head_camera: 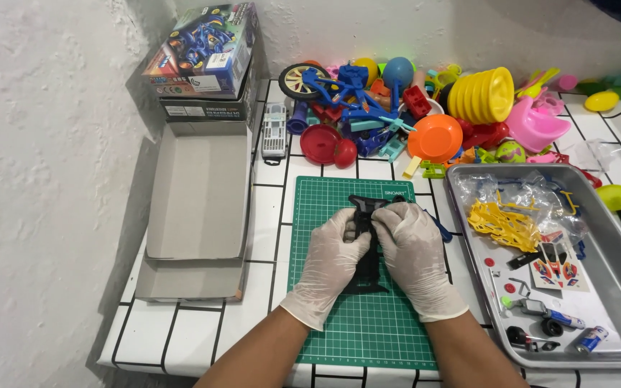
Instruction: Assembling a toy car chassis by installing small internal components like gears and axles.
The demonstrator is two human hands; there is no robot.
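Both gloved hands are working on a flat black plastic chassis piece (366, 248) lying in the middle of the green cutting mat (339, 323). The left hand (330, 260) pinches its left edge, and the right hand (415, 253) clamps the upper right part, fingers curled over it, so both grips are closed on the piece. Looks like an early assembly step, probably pressing or snapping something onto the chassis, though the fingers hide the exact spot. My guess is the next move needs a steady hold with one hand while the other fetches a small part.

The metal tray (616, 287) on the right holds a yellow parts frame (503, 226), a sticker sheet (556, 271) and small batteries (589, 339). An open cardboard box (199, 194) sits on the left, with a toy pile (425, 108) at the far side of the tabletop.
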